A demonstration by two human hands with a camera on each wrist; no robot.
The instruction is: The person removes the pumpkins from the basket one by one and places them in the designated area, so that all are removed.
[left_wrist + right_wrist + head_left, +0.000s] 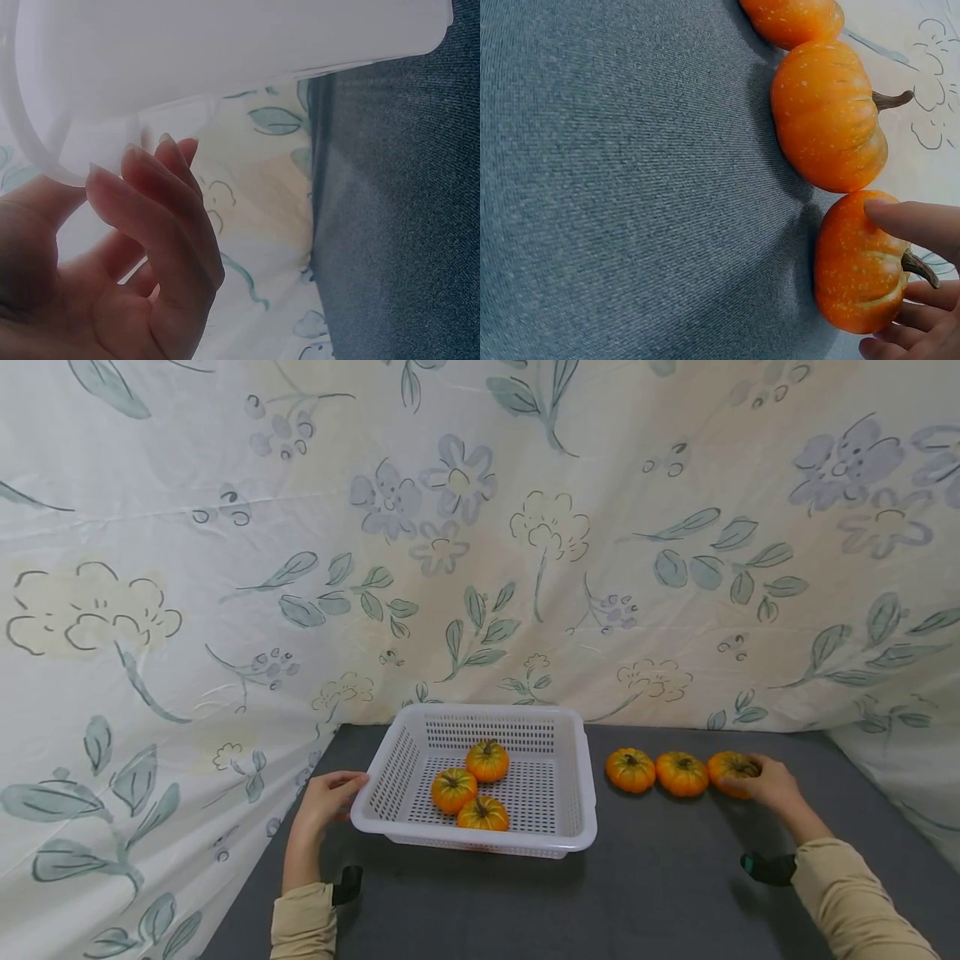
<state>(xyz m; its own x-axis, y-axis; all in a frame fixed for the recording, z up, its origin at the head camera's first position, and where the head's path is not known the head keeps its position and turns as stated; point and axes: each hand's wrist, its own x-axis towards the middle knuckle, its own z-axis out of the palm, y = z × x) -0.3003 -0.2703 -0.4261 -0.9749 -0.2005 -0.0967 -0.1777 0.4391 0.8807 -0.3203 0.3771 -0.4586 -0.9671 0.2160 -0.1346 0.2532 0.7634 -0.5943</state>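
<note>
A white plastic basket (pixel 566 777) stands on the dark table with three small orange pumpkins inside, one of them a pumpkin (pixel 487 762) at the back. At its left end my left hand (pixel 330 797) pinches the rim, thumb above and curled fingers below, as the left wrist view of the hand (pixel 150 247) shows. To the right of the basket, three more pumpkins sit in a row. My right hand (pixel 772 783) holds the rightmost pumpkin (pixel 859 266), thumb on one side and fingers on the other. Beside it, touching, is the middle pumpkin (pixel 825 112); the leftmost pumpkin (pixel 630 770) is at the row's other end.
A dark grey cloth-like surface covers the table (pixel 660 877). Behind and to the sides hangs a pale floral curtain (pixel 465 568), meeting the table's back edge just past the basket and the row of pumpkins.
</note>
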